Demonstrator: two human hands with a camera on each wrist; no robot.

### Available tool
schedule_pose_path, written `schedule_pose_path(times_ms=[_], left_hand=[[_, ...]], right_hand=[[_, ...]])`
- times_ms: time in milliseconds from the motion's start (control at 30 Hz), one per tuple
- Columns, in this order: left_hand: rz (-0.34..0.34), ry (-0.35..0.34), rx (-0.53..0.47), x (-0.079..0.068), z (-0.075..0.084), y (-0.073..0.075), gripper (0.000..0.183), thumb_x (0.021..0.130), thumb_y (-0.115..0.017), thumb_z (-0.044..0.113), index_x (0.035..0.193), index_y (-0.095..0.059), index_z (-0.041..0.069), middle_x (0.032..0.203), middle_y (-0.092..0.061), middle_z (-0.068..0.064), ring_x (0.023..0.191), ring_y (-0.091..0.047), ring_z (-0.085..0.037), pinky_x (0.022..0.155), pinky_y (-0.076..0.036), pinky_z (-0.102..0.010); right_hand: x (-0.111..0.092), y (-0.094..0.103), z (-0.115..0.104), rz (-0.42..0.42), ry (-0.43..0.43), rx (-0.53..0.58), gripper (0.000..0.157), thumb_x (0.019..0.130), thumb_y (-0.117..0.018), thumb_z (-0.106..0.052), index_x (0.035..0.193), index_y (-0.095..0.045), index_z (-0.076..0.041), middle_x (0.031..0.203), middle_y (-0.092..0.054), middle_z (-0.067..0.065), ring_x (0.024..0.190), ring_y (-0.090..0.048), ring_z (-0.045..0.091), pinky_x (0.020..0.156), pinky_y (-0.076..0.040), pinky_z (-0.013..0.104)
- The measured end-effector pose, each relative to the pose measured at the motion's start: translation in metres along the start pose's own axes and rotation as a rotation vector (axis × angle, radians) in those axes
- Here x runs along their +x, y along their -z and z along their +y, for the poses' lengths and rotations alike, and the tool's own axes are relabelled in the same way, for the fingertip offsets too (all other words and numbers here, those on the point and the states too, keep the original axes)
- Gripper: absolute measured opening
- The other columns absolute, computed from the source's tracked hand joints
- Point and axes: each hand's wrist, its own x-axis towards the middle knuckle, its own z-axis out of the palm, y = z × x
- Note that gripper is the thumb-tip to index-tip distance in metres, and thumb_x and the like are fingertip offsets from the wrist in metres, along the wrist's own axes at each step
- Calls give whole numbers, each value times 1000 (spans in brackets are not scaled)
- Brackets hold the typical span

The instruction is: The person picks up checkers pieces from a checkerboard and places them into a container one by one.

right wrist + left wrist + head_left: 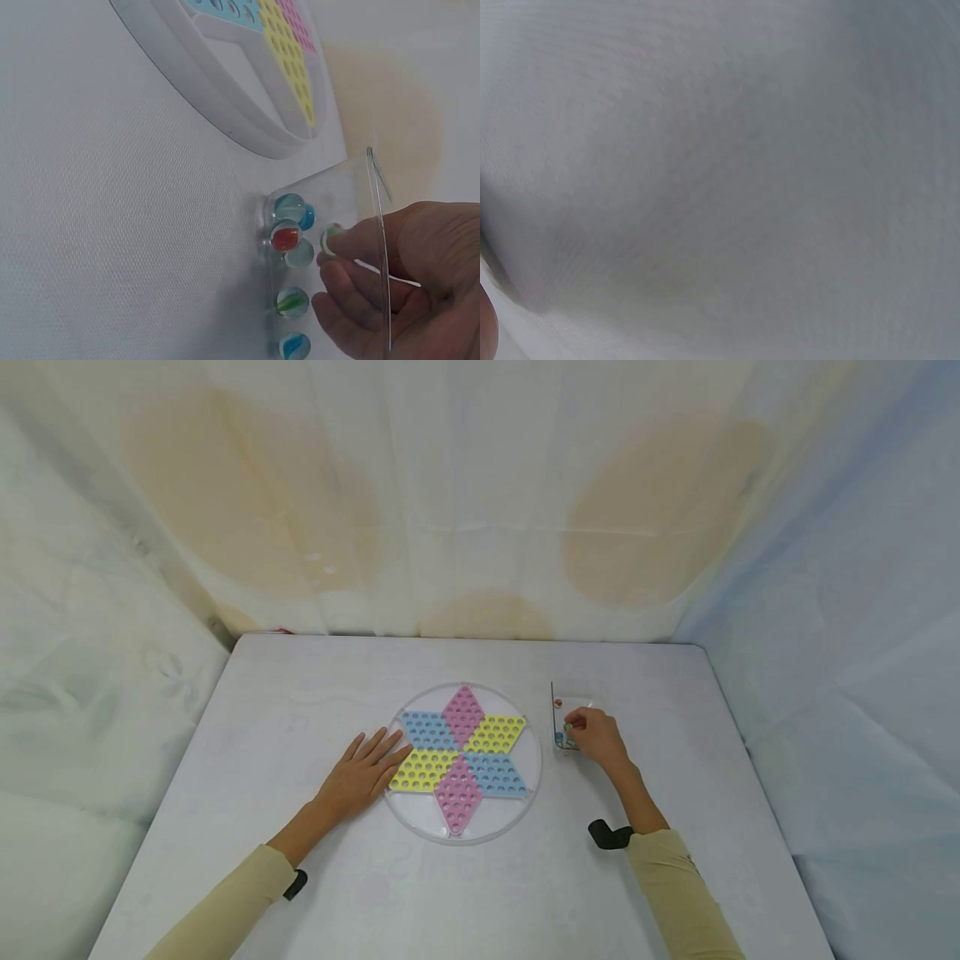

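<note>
A round Chinese checkers board [459, 820] lies on the table, its six-pointed star made of pink, yellow and blue sections full of holes. My left hand [365, 777] rests at the board's left side with fingers spread, fingertips on its edge. Over at the right, my right hand [597, 737] pinches a green and clear marble [328, 238] between thumb and finger, inside a clear plastic box [330, 176]. Several glass marbles lie in the box, among them an orange-red one [286, 238], a green one [292, 303] and a blue one [295, 346].
The white-covered table [315, 685] meets a hanging cloth [480, 485] at the back, with more cloth on both sides. A dark strap [609, 835] is on the right wrist. The left wrist view shows mostly blurred pale surface.
</note>
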Motion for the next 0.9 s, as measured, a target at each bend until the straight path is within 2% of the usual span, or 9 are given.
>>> schedule_pose_path(times_ms=[300, 667, 900], left_hand=[[-6, -2, -18, 0, -1, -2, 51, 104, -48, 31, 154, -43, 19, 162, -29, -6, 150, -16, -29, 120, -9, -51], [31, -21, -14, 0, -2, -4, 50, 104, -48, 30, 152, -45, 18, 160, -32, -8, 149, -20, -31, 119, -12, -53], [-9, 5, -5, 1, -2, -4, 51, 105, -46, 32, 155, -41, 21, 162, -28, -5, 151, -15, -28, 120, -8, -50]], right_hand=[[0, 0, -1, -16, -17, -18, 20, 93, -58, 3, 109, -68, 9, 106, -68, 21, 103, -63, 37, 88, -52, 48], [2, -1, 0, -16, -10, -33, 18, 94, -58, 2, 107, -68, 8, 104, -69, 20, 100, -64, 36, 86, -53, 47], [2, -1, 1, -6, 11, -21, 16, 93, -59, 2, 105, -69, 8, 101, -69, 20, 98, -65, 36, 85, -54, 47]])
